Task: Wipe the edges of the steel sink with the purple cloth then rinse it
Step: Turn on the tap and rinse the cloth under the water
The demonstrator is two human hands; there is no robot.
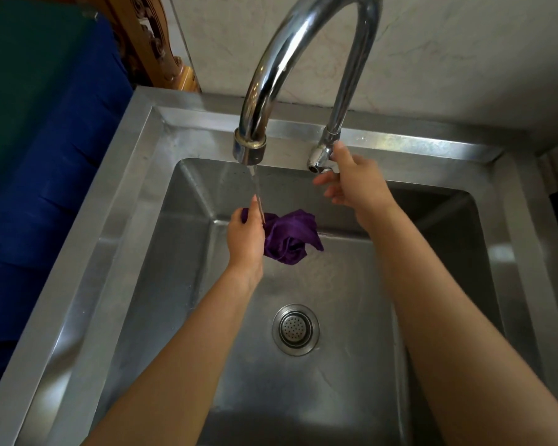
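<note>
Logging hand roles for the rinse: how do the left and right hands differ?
The left hand grips the purple cloth under the running water; the right hand touches the tap valve. The left hand hangs over the steel sink, the right hand by its back rim. Both are bare.

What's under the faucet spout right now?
A thin water stream falls from the spout onto the purple cloth bunched in the left hand, above the sink floor. The cloth's part inside the hand is covered.
</note>
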